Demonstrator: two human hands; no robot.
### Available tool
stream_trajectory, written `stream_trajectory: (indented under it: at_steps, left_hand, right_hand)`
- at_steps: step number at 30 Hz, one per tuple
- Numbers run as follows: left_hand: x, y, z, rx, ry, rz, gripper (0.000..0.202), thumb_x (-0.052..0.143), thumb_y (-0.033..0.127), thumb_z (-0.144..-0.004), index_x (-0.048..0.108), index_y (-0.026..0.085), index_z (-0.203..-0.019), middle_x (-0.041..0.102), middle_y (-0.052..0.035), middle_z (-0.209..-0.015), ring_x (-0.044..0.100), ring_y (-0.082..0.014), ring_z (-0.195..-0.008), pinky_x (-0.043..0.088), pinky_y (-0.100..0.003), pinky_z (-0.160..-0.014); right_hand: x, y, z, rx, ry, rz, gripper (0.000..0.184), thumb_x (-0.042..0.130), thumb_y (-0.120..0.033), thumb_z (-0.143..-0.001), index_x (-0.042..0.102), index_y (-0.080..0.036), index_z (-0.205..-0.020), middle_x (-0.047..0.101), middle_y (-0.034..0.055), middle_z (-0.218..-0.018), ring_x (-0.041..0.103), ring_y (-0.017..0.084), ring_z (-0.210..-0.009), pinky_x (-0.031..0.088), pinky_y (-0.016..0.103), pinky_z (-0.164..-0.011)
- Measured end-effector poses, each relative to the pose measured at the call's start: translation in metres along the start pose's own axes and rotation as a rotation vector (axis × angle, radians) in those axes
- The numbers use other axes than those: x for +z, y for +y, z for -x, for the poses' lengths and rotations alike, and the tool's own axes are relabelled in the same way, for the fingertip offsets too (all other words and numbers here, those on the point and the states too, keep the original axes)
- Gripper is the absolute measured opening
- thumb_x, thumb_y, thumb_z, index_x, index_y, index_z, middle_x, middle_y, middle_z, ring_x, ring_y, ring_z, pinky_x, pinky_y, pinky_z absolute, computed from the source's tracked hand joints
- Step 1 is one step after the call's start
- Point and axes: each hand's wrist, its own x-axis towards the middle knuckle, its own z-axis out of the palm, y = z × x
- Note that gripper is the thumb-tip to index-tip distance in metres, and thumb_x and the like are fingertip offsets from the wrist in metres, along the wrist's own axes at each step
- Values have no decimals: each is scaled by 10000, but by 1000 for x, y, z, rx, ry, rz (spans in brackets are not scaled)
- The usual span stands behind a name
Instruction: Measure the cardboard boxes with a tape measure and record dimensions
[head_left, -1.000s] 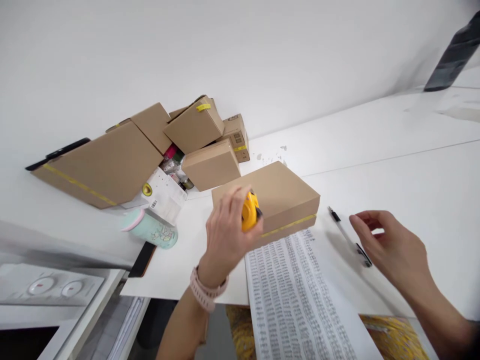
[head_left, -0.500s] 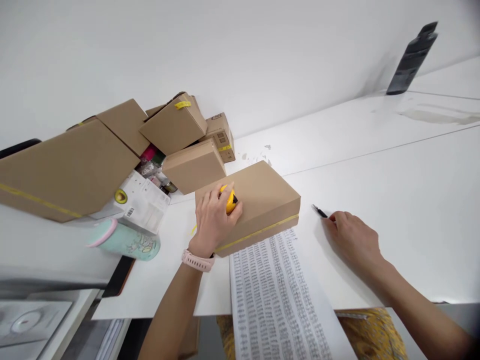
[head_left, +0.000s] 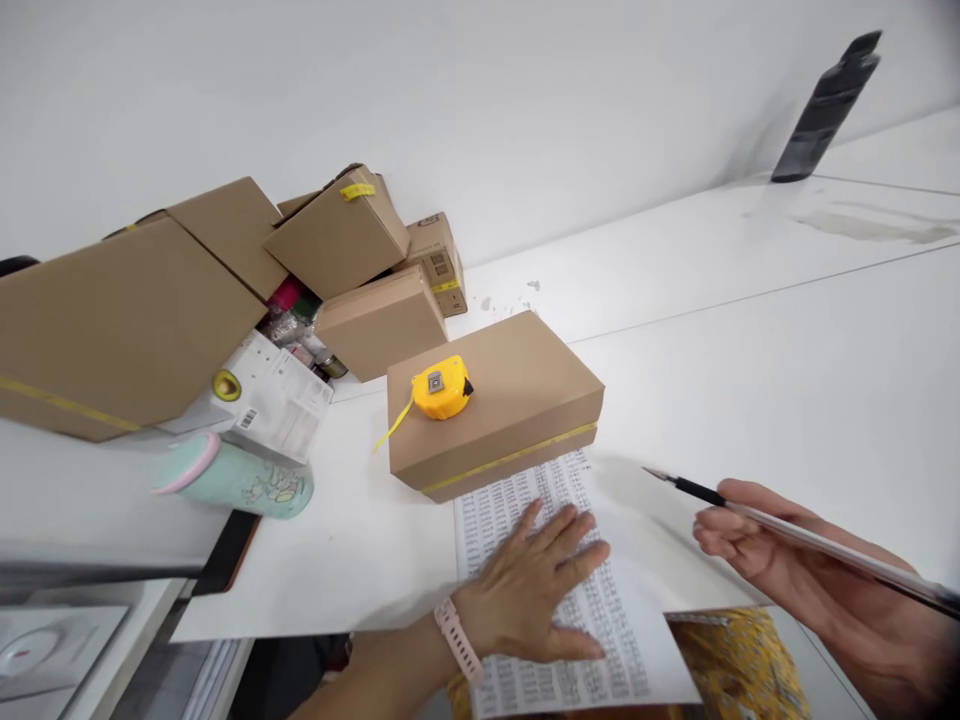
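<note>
My left hand lies flat with fingers spread on a printed sheet of paper covered in columns of small text. The sheet's far end runs up to a cardboard box with yellow tape along its front side. On top of that box rests a yellow tape measure, its yellow strap trailing over the left edge. My right hand is closed around a pen, a clear barrel with a black grip. The pen's tip points left, to the right of the paper.
Several cardboard boxes are heaped at the back left against the wall. A mint tumbler with a pink rim lies near a white package. A dark bottle stands at the far right of the white table.
My left hand has let go of the tape measure and moved down onto the paper. My right hand has picked the pen up off the table. The paper has shifted slightly.
</note>
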Motion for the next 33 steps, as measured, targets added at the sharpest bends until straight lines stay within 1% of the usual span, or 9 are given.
stream_trajectory:
  at_steps: [4,6,8,11,15,22,26,29,33]
  left_hand:
    - [5,0,-19,-59,26,62,880,415,701,-909,186,150,-1555,149,-154,-1640,20,-291,-1529,33,-571,-1223]
    - [6,-2,-30,-45,59,73,878,434,716,-892,232,159,-1540,228,-150,-1624,87,-296,-1526,74,-560,-1228]
    - [7,-9,-40,-57,117,74,806,490,673,-896,329,154,-1491,361,-148,-1569,242,-291,-1490,184,-508,-1225]
    - [6,-25,-52,-151,238,24,564,586,485,-918,493,124,-1341,507,-157,-1446,436,-292,-1367,361,-442,-1147]
    - [7,-40,-62,-174,322,-34,371,605,357,-911,562,159,-1222,570,-127,-1358,505,-294,-1266,440,-453,-1054]
    - [12,-47,-59,-167,320,54,448,582,334,-915,516,136,-1311,497,-141,-1447,402,-286,-1374,357,-450,-1148]
    - [10,-48,-57,-167,302,125,473,601,339,-904,514,144,-1326,483,-132,-1466,374,-277,-1398,328,-440,-1176]
    - [9,-49,-57,-175,302,176,466,608,322,-897,518,169,-1327,476,-120,-1475,372,-272,-1402,328,-452,-1178]
    - [6,-50,-57,-182,263,239,500,606,305,-891,502,173,-1362,426,-125,-1522,315,-274,-1445,310,-475,-1191]
  right_hand:
    - [17,3,-20,76,-113,-103,315,649,-578,-829,701,-280,-916,693,64,-704,626,232,-680,506,412,-702]
    - [26,4,-36,70,-118,-64,418,555,-601,-894,624,-237,-701,539,11,-509,491,163,-540,454,351,-632]
    - [31,5,-54,67,-113,-4,497,444,-629,-939,597,-230,-685,434,-24,-455,410,144,-501,420,328,-611]
    - [30,5,-74,106,-189,55,505,411,-664,-935,670,-231,-944,602,14,-636,553,186,-685,446,344,-727]
    - [27,7,-91,143,-278,169,434,677,-594,-815,675,-215,-1027,684,61,-903,597,214,-854,445,342,-776]
    - [44,28,-101,79,-4,347,448,440,-625,-940,569,-218,-804,387,-52,-569,357,136,-555,311,292,-562]
    - [49,24,-99,47,-25,312,433,417,-589,-965,591,-215,-831,521,-9,-657,488,164,-658,410,326,-689]
    - [47,19,-100,41,-58,238,417,604,-618,-858,624,-201,-861,616,43,-771,577,192,-759,471,347,-752]
    - [42,22,-108,52,-63,247,436,722,-615,-754,620,-196,-826,611,27,-715,586,171,-659,481,320,-629]
